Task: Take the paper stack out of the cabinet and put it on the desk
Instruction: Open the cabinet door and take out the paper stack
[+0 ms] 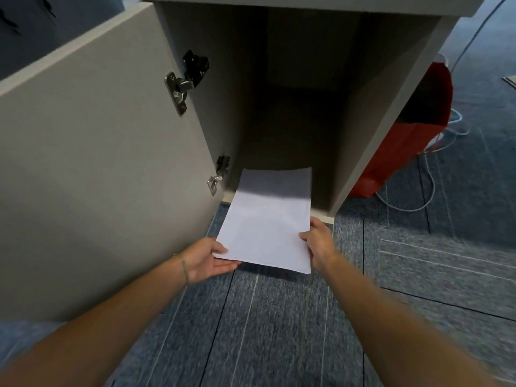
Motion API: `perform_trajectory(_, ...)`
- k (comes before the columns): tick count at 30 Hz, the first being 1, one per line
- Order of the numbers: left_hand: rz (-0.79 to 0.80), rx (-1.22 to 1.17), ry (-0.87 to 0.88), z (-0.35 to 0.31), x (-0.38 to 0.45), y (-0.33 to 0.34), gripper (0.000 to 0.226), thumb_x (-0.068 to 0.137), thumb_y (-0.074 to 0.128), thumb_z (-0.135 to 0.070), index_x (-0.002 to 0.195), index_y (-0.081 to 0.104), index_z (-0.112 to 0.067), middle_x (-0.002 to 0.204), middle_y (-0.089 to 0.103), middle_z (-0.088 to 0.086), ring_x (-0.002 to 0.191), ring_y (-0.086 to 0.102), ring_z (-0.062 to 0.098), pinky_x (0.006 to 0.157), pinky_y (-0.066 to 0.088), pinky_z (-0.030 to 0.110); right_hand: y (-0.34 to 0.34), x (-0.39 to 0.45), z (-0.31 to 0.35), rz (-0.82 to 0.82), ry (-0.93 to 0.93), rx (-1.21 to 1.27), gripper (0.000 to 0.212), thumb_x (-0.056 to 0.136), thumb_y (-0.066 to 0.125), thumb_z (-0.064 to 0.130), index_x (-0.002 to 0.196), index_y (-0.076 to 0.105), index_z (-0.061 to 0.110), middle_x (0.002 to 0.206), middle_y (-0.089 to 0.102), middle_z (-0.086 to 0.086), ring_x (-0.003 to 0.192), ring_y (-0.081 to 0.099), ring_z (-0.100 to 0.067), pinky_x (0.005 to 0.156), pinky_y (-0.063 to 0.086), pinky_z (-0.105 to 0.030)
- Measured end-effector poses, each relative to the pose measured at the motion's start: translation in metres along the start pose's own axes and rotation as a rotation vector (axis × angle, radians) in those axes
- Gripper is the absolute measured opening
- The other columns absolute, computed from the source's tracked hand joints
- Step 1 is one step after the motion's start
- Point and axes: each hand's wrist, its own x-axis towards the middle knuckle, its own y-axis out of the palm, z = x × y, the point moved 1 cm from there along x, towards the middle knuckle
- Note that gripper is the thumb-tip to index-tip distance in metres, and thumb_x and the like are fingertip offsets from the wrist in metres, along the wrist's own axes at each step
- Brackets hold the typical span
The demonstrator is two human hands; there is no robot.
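Observation:
A white paper stack (268, 219) sticks halfway out of the open grey cabinet (371, 121), its far end still over the cabinet floor and its near end above the carpet. My left hand (206, 261) grips the stack's near left corner, thumb on top and fingers underneath. My right hand (318, 241) holds the near right edge. The cabinet's dark inside looks otherwise bare. The desk top shows only as a grey slab (307, 1) at the upper edge of the view.
The cabinet door (97, 163) stands swung open on the left, with two metal hinges. A red bag (407, 135) leans beside the cabinet on the right, with white cables (424, 191) lying on the blue carpet around it.

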Motion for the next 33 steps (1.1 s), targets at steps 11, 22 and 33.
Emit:
perform_trajectory(11,-0.006,0.132,0.21,-0.033,-0.013,0.046,0.034,0.108,0.041,-0.017,0.139,0.053,-0.012,0.127,0.066,0.014,0.112,0.065,0.036,0.093,0.053,0.049,-0.023,-0.047,0.024,0.021,-0.049,-0.083,0.054,0.091,0.037,-0.016,0.125,0.053,0.022,0.117,0.063,-0.009,0.105,0.063,-0.036,0.092,0.055,-0.054)
perform_trajectory(22,-0.276,0.106,0.226,-0.009,-0.185,0.089,0.027,0.103,0.05,-0.009,0.127,0.061,-0.017,0.132,0.067,0.014,0.121,0.064,0.036,0.104,0.05,0.056,-0.03,-0.215,0.077,-0.09,0.04,-0.152,0.056,0.084,0.036,-0.019,0.124,0.053,0.017,0.099,0.063,0.0,0.08,0.057,-0.013,0.065,0.045,-0.029)
perform_trajectory(33,-0.423,0.112,0.315,-0.057,-0.426,0.141,0.039,0.101,0.053,-0.004,0.14,0.057,-0.003,0.135,0.065,0.014,0.122,0.062,0.031,0.106,0.048,0.043,-0.041,-0.425,0.192,-0.039,-0.054,-0.062,0.04,0.093,0.045,-0.011,0.12,0.056,0.016,0.101,0.067,0.003,0.087,0.064,-0.015,0.07,0.052,-0.028)
